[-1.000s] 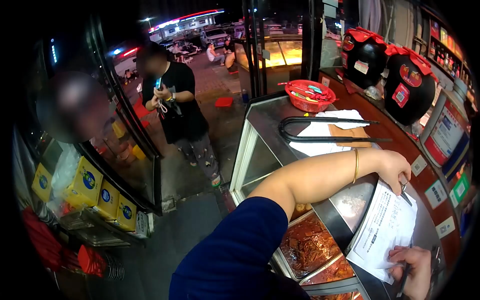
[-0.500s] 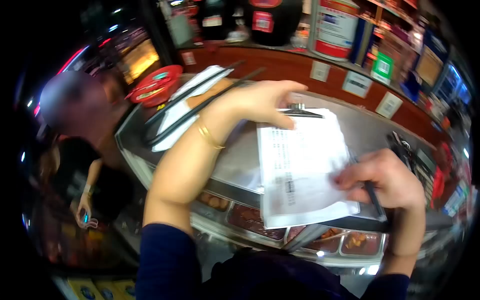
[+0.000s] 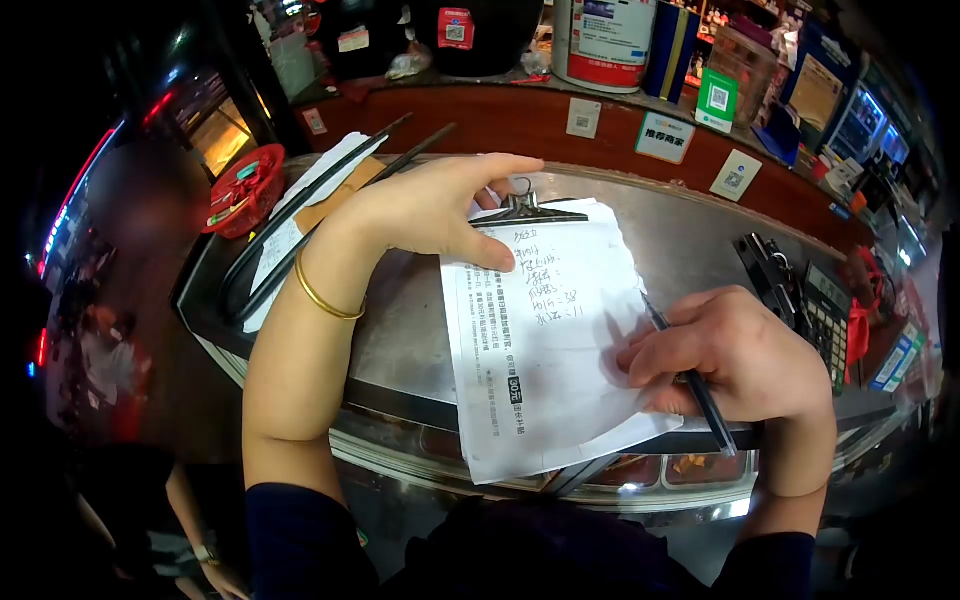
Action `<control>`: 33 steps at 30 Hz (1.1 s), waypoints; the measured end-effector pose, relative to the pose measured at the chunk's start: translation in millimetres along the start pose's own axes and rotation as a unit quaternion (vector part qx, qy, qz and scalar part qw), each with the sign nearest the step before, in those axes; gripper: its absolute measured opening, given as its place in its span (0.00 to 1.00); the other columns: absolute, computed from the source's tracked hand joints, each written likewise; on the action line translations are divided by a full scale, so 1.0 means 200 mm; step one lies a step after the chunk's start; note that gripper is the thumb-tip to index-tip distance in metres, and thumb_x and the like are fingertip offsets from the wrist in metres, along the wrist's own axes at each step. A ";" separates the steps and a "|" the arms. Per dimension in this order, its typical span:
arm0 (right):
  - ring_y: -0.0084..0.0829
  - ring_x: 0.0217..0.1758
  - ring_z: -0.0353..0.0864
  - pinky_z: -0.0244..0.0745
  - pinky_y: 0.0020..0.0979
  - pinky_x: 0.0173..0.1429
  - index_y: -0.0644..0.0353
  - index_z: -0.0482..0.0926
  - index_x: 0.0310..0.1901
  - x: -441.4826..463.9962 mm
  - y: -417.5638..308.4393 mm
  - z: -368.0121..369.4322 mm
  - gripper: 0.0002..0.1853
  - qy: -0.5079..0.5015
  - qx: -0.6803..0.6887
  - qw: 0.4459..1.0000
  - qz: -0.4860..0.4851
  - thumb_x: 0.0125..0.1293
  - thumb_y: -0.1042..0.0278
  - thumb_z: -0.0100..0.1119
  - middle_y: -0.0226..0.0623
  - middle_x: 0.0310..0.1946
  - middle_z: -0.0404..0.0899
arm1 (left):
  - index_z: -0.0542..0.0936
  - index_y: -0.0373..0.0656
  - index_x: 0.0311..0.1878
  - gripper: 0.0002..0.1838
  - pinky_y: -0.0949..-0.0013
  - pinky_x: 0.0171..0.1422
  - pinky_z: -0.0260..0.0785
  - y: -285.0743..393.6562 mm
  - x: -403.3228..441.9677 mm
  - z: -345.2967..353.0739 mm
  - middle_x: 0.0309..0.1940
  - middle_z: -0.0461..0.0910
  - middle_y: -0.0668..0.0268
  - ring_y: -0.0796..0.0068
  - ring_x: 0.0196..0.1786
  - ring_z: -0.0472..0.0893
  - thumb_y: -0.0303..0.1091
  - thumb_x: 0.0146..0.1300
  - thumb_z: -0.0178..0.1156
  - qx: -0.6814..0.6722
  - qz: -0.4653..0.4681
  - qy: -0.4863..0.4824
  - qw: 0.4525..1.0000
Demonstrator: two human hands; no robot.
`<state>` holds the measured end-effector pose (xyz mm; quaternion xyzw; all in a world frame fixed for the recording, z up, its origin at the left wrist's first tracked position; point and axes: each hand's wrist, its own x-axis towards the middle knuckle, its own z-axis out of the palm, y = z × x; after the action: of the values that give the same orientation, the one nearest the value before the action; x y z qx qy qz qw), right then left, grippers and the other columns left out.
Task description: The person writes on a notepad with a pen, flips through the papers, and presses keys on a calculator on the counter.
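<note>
Head view: right hand (image 3: 735,350) pinches black pen (image 3: 713,413) over clipped sheets (image 3: 560,375) on the metal counter (image 3: 685,225); left hand (image 3: 445,212), spread by the bulldog clip (image 3: 528,213), should hold them flat and still

We're seeing white papers (image 3: 590,390) lined with black print, a black pen (image 3: 711,408), and now we catch a gold bangle (image 3: 326,309), navy sleeves (image 3: 300,540), silver-grey desk (image 3: 700,230), red basket (image 3: 248,195), reddish-brown panel (image 3: 500,112), green QR-patterned sign (image 3: 717,100)!
</note>
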<state>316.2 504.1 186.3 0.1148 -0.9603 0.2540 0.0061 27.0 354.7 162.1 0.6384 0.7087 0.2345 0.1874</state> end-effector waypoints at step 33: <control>0.15 0.27 0.71 0.68 0.23 0.31 0.61 0.77 0.30 0.33 0.25 0.26 0.05 0.362 0.191 0.905 0.116 0.60 0.74 0.64 0.24 0.22 0.74 | 0.65 0.44 0.76 0.47 0.62 0.61 0.74 0.05 0.01 0.10 0.54 0.79 0.51 0.60 0.57 0.79 0.36 0.53 0.77 0.006 0.079 0.003 0.997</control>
<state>243.8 507.0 120.9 -0.0980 -0.8319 0.4554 0.3015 45.4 359.5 151.8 0.6927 0.6581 0.2466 0.1621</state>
